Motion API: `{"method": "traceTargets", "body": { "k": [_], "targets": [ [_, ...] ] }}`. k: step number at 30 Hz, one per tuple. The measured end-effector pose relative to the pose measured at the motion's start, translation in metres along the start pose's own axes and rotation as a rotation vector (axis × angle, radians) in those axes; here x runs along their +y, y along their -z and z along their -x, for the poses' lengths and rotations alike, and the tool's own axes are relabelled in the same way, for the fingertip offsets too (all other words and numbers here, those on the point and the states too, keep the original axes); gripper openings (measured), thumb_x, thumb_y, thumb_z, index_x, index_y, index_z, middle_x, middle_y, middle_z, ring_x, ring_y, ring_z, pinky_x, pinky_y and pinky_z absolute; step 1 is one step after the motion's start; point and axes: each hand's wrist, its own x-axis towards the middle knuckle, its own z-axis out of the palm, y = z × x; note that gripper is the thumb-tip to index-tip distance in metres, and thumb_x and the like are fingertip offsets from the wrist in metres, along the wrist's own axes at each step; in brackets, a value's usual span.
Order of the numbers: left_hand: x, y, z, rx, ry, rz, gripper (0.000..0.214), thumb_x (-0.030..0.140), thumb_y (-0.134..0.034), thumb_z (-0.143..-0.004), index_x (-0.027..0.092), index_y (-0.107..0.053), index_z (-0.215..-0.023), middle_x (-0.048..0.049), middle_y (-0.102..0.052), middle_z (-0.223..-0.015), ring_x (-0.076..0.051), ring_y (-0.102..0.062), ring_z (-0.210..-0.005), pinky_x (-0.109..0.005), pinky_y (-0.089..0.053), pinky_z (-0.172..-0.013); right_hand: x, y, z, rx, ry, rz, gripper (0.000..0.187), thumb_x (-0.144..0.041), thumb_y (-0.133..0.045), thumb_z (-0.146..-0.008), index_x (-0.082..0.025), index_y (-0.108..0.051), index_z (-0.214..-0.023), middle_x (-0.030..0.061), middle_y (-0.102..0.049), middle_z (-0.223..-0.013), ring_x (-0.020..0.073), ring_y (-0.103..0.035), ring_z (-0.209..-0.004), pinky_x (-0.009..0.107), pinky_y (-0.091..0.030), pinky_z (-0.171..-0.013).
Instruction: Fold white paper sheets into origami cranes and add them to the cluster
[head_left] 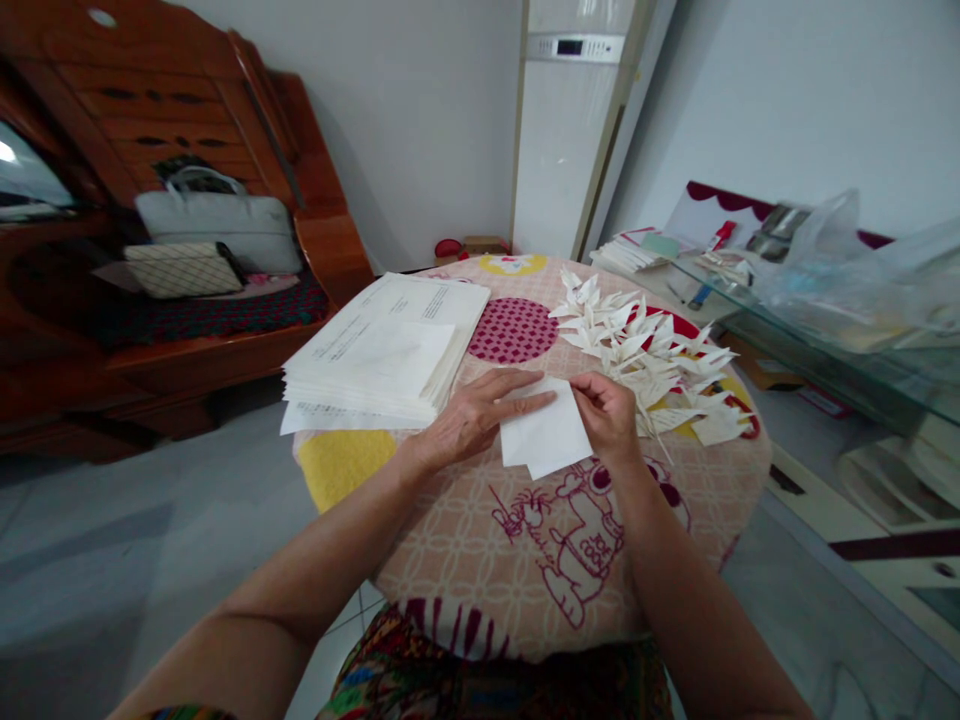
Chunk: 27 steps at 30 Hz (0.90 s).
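A small piece of folded white paper (546, 435) lies on the cloth-covered round table (465, 540), its lower edge stepped where layers overlap. My left hand (480, 408) rests flat with fingers stretched over the paper's upper left part. At the upper right edge, my right hand (606, 408) pinches the paper between thumb and curled fingers. Beyond my right hand is a pile of folded white paper cranes (645, 350) with pointed wings. Left of my left hand sits a thick stack of printed sheets (375, 340), with a smaller stack of blank paper (401, 355) on its near part.
A carved wooden bench (315, 230) at the left holds a grey bag (225, 225) and a checked purse (184, 272). To the right, a glass-topped stand (847, 365) carries plastic bags (825, 260) and papers. A tall white air conditioner (562, 150) stands behind the table.
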Motion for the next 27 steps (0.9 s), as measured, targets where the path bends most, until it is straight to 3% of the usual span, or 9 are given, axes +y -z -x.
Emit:
{"method": "traceTargets", "body": {
  "k": [4, 7, 13, 16, 24, 27],
  "targets": [
    [-0.002, 0.004, -0.002, 0.107, 0.013, 0.100, 0.051, 0.040, -0.061, -0.093, 0.026, -0.054, -0.142, -0.0148, -0.064, -0.134, -0.027, -0.060, -0.119, -0.049, -0.050, -0.098, -0.007, 0.000, 0.003, 0.041, 0.005, 0.016, 0.014, -0.033, -0.068, -0.081, -0.020, -0.073, -0.078, -0.0035, -0.062, -0.055, 0.0104, -0.052, -0.045, 0.022, -0.039, -0.044],
    [0.001, 0.008, -0.006, 0.144, 0.057, 0.248, 0.048, 0.043, -0.063, -0.091, 0.024, -0.062, -0.135, -0.0152, -0.070, -0.123, -0.026, -0.065, -0.113, -0.044, -0.052, -0.095, -0.015, -0.002, 0.007, 0.039, -0.005, 0.004, 0.015, -0.035, -0.069, -0.080, -0.020, -0.074, -0.080, -0.0046, -0.059, -0.052, 0.0090, -0.047, -0.040, 0.021, -0.035, -0.040],
    [0.006, 0.010, -0.008, 0.100, 0.165, 0.374, 0.048, 0.048, -0.066, -0.088, 0.022, -0.069, -0.128, -0.0146, -0.073, -0.117, -0.026, -0.069, -0.107, -0.042, -0.053, -0.093, -0.023, -0.007, 0.009, -0.062, -0.111, -0.066, 0.015, -0.037, -0.072, -0.078, -0.022, -0.072, -0.076, -0.0022, -0.064, -0.055, 0.0134, -0.059, -0.048, 0.024, -0.045, -0.046],
    [0.006, 0.010, -0.008, 0.096, 0.149, 0.444, 0.050, 0.054, -0.063, -0.088, 0.020, -0.070, -0.125, -0.0152, -0.075, -0.113, -0.026, -0.070, -0.102, -0.040, -0.054, -0.091, -0.023, -0.007, 0.009, -0.093, -0.185, -0.101, 0.016, -0.037, -0.073, -0.075, -0.021, -0.071, -0.076, -0.0024, -0.064, -0.054, 0.0124, -0.057, -0.044, 0.022, -0.041, -0.042],
    [0.007, 0.012, -0.015, 0.096, 0.309, 0.507, 0.033, 0.040, -0.060, -0.094, 0.017, -0.076, -0.113, -0.0130, -0.077, -0.106, -0.022, -0.073, -0.094, -0.034, -0.057, -0.085, -0.021, -0.002, 0.009, -0.135, -0.307, -0.216, 0.019, -0.040, -0.073, -0.077, -0.021, -0.072, -0.075, -0.0032, -0.062, -0.051, 0.0075, -0.043, -0.035, 0.020, -0.028, -0.035],
    [0.007, 0.013, -0.021, 0.104, 0.333, 0.529, 0.030, 0.036, -0.062, -0.093, 0.016, -0.076, -0.109, -0.0112, -0.077, -0.104, -0.022, -0.073, -0.091, -0.033, -0.060, -0.079, -0.019, 0.000, 0.007, -0.163, -0.337, -0.260, 0.021, -0.042, -0.076, -0.075, -0.021, -0.073, -0.076, -0.0043, -0.059, -0.049, 0.0074, -0.043, -0.036, 0.021, -0.029, -0.036]
  ]
}}
